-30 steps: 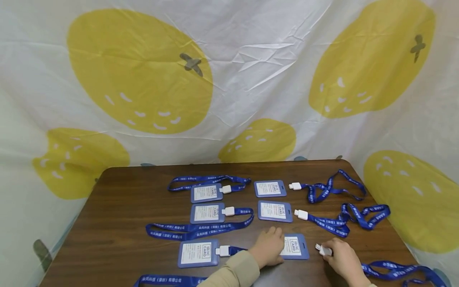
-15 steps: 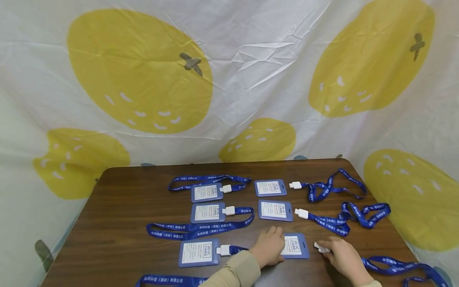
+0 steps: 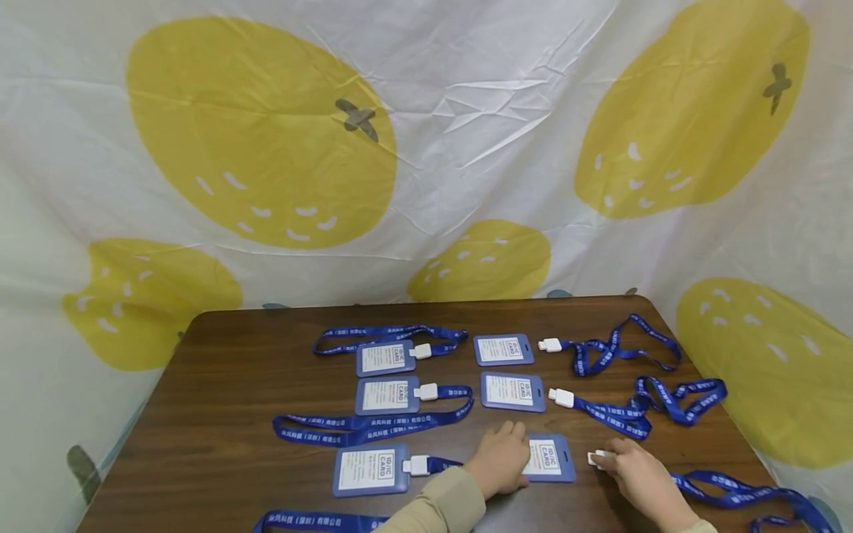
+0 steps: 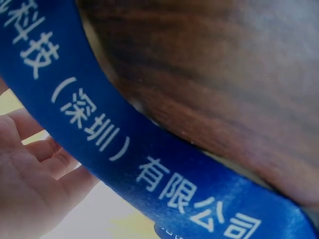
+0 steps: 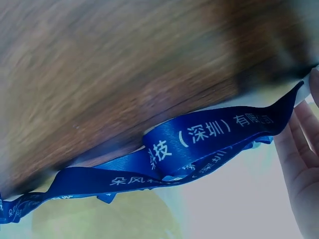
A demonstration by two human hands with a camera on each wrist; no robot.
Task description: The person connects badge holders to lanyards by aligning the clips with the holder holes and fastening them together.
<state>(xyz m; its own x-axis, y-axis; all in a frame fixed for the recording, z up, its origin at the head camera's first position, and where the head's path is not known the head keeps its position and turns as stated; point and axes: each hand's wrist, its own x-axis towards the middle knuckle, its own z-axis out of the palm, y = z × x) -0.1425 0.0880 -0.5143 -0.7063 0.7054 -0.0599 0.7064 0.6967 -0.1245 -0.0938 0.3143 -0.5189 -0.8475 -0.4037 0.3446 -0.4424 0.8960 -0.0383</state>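
My left hand (image 3: 498,459) holds the left end of a blue ID badge holder (image 3: 558,459), covering that part, with the thumb at its lower edge. In the right hand (image 3: 633,474), thumb and fingers pinch a white plastic lanyard clip (image 3: 594,458), a short gap to the right of the holder's slotted end. A blue lanyard (image 3: 733,492) with white lettering trails from this clip past the wrist, and the right wrist view shows its strap (image 5: 199,134) running to the fingers. A blue lanyard strap (image 4: 114,119) crosses the left wrist view in front of the hand.
Two badge holders (image 3: 513,391) lie farther back, their clipped lanyards (image 3: 613,414) apart at the right. On the left are several badge holders (image 3: 369,470) joined to lanyards (image 3: 360,429). A lemon-print cloth (image 3: 466,148) hangs behind the brown table (image 3: 253,370).
The white clip has turned and shifted slightly between the right fingers, which now cover more of it. The left hand and its badge holder have stayed in place.
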